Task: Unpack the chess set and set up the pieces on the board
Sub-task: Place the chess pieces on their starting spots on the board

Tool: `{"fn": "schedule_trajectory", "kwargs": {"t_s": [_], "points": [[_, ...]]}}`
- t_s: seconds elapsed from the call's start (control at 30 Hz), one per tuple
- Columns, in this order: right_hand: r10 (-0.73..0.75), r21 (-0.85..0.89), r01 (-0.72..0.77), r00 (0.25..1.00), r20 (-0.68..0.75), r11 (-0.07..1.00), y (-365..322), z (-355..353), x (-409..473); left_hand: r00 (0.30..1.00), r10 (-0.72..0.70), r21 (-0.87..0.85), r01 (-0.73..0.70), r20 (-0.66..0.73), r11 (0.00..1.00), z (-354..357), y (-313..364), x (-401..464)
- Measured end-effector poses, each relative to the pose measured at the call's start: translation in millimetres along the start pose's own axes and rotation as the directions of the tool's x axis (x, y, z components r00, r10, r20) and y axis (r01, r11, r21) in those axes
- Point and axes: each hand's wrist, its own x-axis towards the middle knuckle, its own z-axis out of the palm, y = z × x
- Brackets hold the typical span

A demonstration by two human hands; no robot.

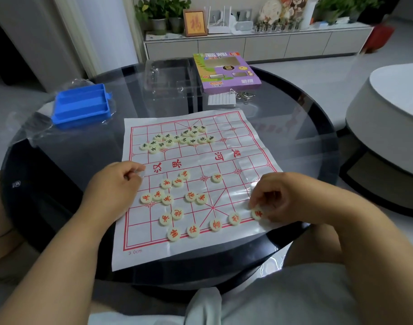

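A white paper board (252,146) with a red grid lies on the round glass table. Several cream discs with black characters (177,138) cluster on its far half. Cream discs with red characters (177,198) are scattered over the near half, and some stand along the near edge row (193,230). My right hand (278,198) pinches a red-character disc (257,213) at the board's near right corner. My left hand (116,184) rests on the board's left edge with curled fingers; it seems to hold nothing.
A blue plastic tray (81,105) on clear wrapping sits at the far left. A clear plastic insert (170,78), the purple game box (226,71), a paper slip (220,99) and metal ring puzzles (243,95) lie beyond the board. A white round stool (388,118) stands to the right.
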Motion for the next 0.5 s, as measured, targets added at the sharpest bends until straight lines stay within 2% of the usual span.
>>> {"fn": "schedule_trajectory", "kwargs": {"t_s": [0.3,0.5], "points": [[-0.009,0.037,0.008,1.0,0.026,0.999,0.5,0.1,1.0,1.0,-0.006,-0.015,0.006,-0.004,1.0,1.6,-0.5,0.4],[0.003,0.07,0.0,0.999,-0.045,0.998,-5.8,-5.8,-0.2,1.0,0.002,-0.027,-0.002,0.0,1.0,0.8,-0.7,0.8]]}}
